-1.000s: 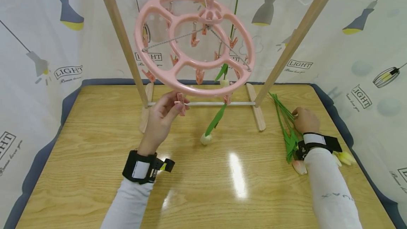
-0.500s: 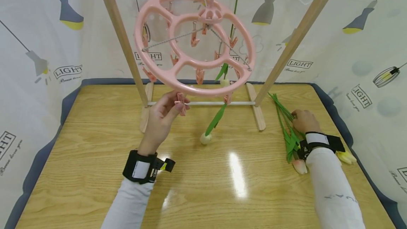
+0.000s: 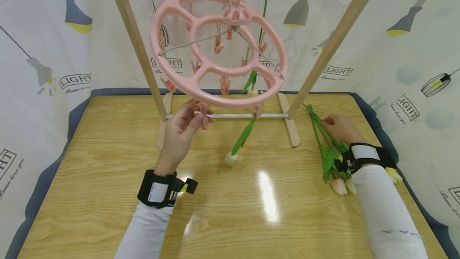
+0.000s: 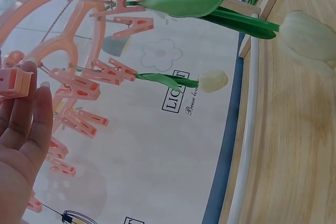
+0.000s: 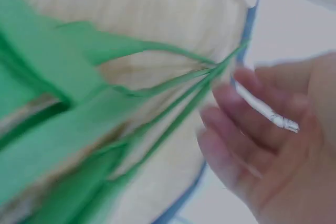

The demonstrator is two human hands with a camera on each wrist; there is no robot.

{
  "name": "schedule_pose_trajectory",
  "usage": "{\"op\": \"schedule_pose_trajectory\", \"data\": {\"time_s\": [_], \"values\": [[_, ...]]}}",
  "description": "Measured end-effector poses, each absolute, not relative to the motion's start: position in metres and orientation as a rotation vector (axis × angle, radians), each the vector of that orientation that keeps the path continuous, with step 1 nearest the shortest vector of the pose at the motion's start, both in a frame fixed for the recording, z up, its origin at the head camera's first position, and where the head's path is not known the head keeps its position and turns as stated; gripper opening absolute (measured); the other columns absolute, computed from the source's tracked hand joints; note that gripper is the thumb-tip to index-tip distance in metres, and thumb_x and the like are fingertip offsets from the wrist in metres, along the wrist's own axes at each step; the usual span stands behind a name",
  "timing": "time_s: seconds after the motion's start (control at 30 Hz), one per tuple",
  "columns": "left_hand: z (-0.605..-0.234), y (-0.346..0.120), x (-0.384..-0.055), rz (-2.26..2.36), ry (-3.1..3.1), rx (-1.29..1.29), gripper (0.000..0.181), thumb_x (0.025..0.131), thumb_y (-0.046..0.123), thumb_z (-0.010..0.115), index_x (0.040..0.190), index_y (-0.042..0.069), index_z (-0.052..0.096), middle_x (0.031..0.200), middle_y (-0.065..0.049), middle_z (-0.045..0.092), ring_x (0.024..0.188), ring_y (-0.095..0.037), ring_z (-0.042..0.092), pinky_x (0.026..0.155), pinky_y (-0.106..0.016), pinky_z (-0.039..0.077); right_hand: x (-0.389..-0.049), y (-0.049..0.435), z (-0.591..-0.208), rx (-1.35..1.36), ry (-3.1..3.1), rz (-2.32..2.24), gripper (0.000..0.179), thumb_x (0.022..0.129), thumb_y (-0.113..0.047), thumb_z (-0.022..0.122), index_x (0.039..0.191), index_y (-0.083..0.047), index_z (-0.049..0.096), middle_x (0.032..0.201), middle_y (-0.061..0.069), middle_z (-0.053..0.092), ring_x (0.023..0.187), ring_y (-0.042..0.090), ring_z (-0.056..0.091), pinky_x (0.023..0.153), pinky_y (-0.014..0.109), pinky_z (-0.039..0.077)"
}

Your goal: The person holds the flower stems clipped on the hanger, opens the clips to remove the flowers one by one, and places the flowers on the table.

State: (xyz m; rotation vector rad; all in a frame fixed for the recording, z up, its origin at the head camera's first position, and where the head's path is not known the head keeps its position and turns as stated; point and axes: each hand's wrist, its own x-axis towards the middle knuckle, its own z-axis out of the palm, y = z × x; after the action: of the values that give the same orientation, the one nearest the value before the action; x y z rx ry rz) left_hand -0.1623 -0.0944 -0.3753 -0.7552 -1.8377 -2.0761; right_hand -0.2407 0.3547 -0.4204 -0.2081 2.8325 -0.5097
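My left hand (image 3: 181, 127) pinches a pink clothespin (image 3: 203, 116) at the near rim of a round pink hanging dryer (image 3: 201, 97). The left wrist view shows that clothespin (image 4: 13, 83) at the fingertips. Two white tulips hang flower-down from other clips, the nearer tulip (image 3: 232, 158) close to the left hand. On the right, my right hand (image 3: 343, 128) is at the stems of a tulip bunch (image 3: 328, 159) lying on the table. In the blurred right wrist view, its loosely bent fingers are beside the green stems (image 5: 184, 100), with no stem visibly between them.
A wooden stand with slanted posts (image 3: 325, 51) and a white crossbar (image 3: 230, 116) stands around the dryer. Several vacant pink clips (image 3: 225, 85) dangle from its rings. Pale tulip heads (image 3: 338, 186) lie near the right wrist. A printed cloth surrounds the wooden table (image 3: 230, 219).
My right hand has moved slightly up and left along the stems while its forearm swung rightward, uncovering another pale tulip head. The left hand keeps its hold on the clothespin, almost still.
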Motion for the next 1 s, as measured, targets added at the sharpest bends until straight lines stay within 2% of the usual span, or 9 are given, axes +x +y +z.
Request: {"op": "schedule_pose_trajectory", "data": {"time_s": [0.03,0.23,0.43,0.67,0.77,0.87,1.0], "values": [[-0.375,-0.095,-0.162,-2.079,-1.839,-0.753,0.041,0.100,0.010,0.051,0.136,-0.010,0.045,0.103,0.001,0.061,0.085,-0.016,0.060,0.080,-0.020,0.057,-0.241,0.350,-0.416,-0.241,2.789,-0.516,0.043,0.102,-0.023,0.045,0.123,0.012,0.056,0.116,0.039,0.061,0.101,0.048,0.058,0.081,0.061,0.049],[-0.374,-0.094,-0.162,-2.076,-1.841,-0.741,0.041,0.100,0.009,0.051,0.136,-0.010,0.045,0.104,0.003,0.063,0.086,-0.013,0.061,0.078,-0.018,0.057,-0.245,0.317,-0.398,-0.421,2.565,-0.592,0.047,0.100,-0.037,0.049,0.124,0.003,0.059,0.113,0.026,0.066,0.099,0.035,0.062,0.081,0.052,0.052],[-0.374,-0.094,-0.163,-2.106,-1.817,-0.745,0.040,0.100,0.007,0.050,0.137,-0.005,0.043,0.103,0.003,0.064,0.086,-0.012,0.061,0.076,-0.016,0.056,-0.246,0.276,-0.385,-0.489,2.457,-0.824,0.053,0.098,-0.044,0.051,0.134,-0.006,0.053,0.127,0.020,0.062,0.113,0.031,0.058,0.095,0.054,0.049],[-0.372,-0.095,-0.164,-2.166,-1.779,-0.745,0.046,0.100,0.006,0.049,0.143,0.001,0.032,0.106,0.004,0.066,0.092,-0.014,0.063,0.076,-0.017,0.056,-0.246,0.238,-0.370,-0.550,2.293,-1.162,0.057,0.098,-0.039,0.053,0.147,-0.015,0.037,0.143,0.017,0.049,0.129,0.029,0.046,0.108,0.059,0.038],[-0.371,-0.095,-0.165,-2.186,-1.755,-0.752,0.047,0.101,0.007,0.048,0.144,0.002,0.031,0.106,0.003,0.066,0.093,-0.015,0.062,0.077,-0.019,0.056,-0.246,0.226,-0.365,-0.618,2.196,-1.336,0.054,0.100,-0.030,0.053,0.148,-0.016,0.033,0.146,0.017,0.046,0.133,0.030,0.042,0.112,0.059,0.034],[-0.371,-0.094,-0.165,-2.189,-1.745,-0.756,0.047,0.101,0.008,0.049,0.144,0.001,0.031,0.105,0.002,0.065,0.093,-0.016,0.062,0.076,-0.018,0.056,-0.244,0.216,-0.360,-0.671,2.121,-1.476,0.052,0.101,-0.021,0.051,0.148,-0.013,0.033,0.142,0.014,0.049,0.132,0.026,0.044,0.112,0.054,0.036],[-0.373,-0.095,-0.166,-2.189,-1.755,-0.755,0.044,0.101,0.008,0.048,0.142,0.002,0.034,0.103,0.002,0.066,0.088,-0.015,0.062,0.073,-0.017,0.055,-0.240,0.206,-0.357,-0.702,2.063,-1.631,0.048,0.100,-0.018,0.053,0.145,-0.009,0.039,0.124,0.005,0.061,0.121,0.022,0.053,0.107,0.041,0.045]]}}
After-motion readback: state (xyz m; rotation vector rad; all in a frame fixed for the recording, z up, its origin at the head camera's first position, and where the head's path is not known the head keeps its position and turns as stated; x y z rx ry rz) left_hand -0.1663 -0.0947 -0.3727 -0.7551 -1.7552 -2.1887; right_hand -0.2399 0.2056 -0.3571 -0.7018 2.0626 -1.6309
